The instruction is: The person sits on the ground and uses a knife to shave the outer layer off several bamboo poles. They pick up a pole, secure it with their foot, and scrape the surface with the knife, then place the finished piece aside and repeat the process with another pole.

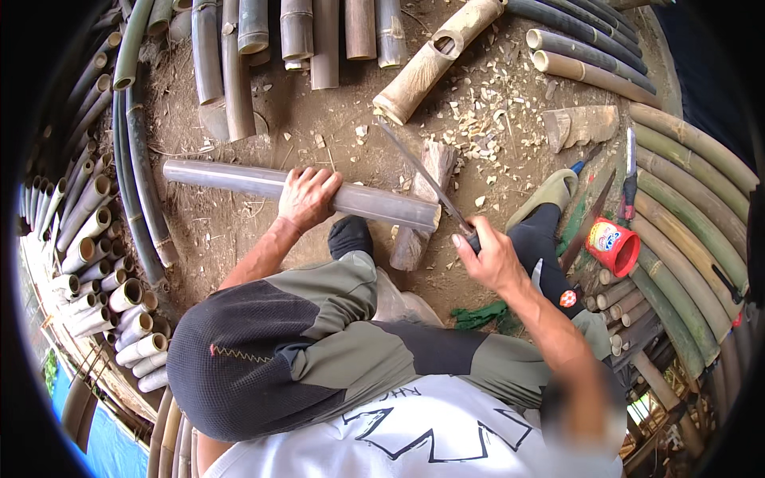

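Note:
A grey-brown bamboo pole (378, 205) lies crosswise in front of me, its right end resting on a short wooden block (437, 166). My left hand (309, 197) is closed over the pole near its middle, fingers wrapped across the top. In my right hand (490, 256) is the dark handle of a long knife (424, 171). Its narrow blade slants up and to the left, passing above the block just beyond the pole's cut end. Whether the blade touches anything is hard to tell from above.
Wood chips (486, 119) litter the soil beyond the block. A notched bamboo piece (430, 68) lies at the far side. Cut poles (255, 32) line the back, with stacks at left (96, 207) and right (677, 175). A red tub (612, 245) and a split log (582, 127) are at right.

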### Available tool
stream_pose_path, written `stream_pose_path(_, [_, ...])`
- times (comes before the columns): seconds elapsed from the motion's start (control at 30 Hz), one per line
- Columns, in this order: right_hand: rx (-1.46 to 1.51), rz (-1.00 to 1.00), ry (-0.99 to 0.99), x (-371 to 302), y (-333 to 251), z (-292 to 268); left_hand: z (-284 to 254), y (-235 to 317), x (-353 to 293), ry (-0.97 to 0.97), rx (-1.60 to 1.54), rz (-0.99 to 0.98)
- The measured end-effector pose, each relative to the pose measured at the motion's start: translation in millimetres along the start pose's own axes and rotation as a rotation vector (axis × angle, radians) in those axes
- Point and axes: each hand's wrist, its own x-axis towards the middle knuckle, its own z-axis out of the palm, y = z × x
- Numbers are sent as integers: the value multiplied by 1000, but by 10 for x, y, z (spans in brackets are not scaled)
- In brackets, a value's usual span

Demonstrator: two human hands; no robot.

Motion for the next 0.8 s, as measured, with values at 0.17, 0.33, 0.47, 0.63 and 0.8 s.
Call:
stream_pose_path(0.17, [-9,-35,50,-75,238,137,60,36,-57,177,22,19])
stream_pose_path(0.33, [-27,130,-137,-114,171,53,48,110,-83,257,40,12])
stream_pose_path(0.47, [-21,-154,221,-16,8,177,61,130,-151,247,30,-17])
stream_pose_path(0.63, [-77,330,-215,-34,408,113,41,116,-137,240,-2,6])
stream_pose_path(0.8, [153,312,140,-359,140,-224,10,-499,-381,-52,188,-248])
